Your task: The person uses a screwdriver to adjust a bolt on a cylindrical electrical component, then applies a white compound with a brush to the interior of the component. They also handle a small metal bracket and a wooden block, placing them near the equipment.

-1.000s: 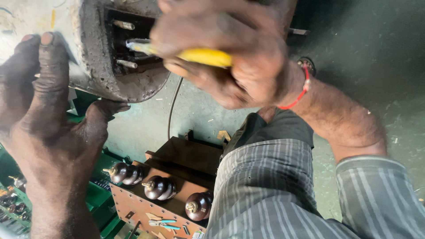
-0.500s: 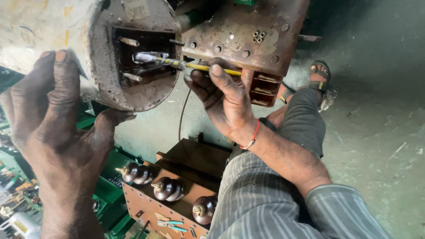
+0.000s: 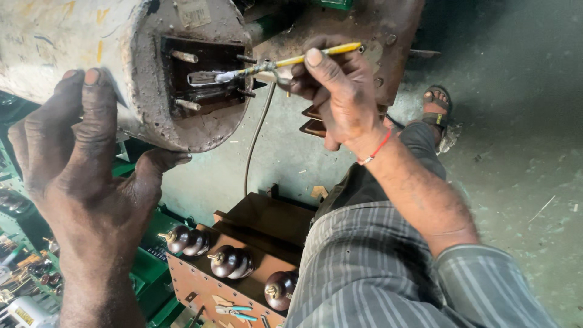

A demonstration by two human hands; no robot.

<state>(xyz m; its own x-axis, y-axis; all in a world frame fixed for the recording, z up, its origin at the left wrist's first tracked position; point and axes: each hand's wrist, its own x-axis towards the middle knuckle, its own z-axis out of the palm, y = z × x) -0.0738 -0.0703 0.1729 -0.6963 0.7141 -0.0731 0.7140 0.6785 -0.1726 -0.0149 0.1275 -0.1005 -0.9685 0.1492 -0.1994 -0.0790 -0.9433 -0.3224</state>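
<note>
My left hand (image 3: 85,164) grips the rim of a heavy, dirty, round metal housing (image 3: 127,54), thumb under its lower edge. A square recess (image 3: 206,76) in its face holds several metal bars and studs. My right hand (image 3: 340,91) holds a thin yellow-handled tool (image 3: 291,61) like a pen, its metal tip touching a bar inside the recess. A red thread sits on that wrist.
A rusty brown metal box (image 3: 376,30) stands behind the right hand. Below is a brown unit (image 3: 243,243) with three dark round insulators (image 3: 231,261) and small pliers (image 3: 234,311) on top. Green equipment (image 3: 146,273) lies at left. My sandalled foot (image 3: 437,109) rests on the grey floor.
My right hand has shifted up and right, changing its hold on the yellow tool from a fist to a pen-like grip. The left hand has stayed on the housing.
</note>
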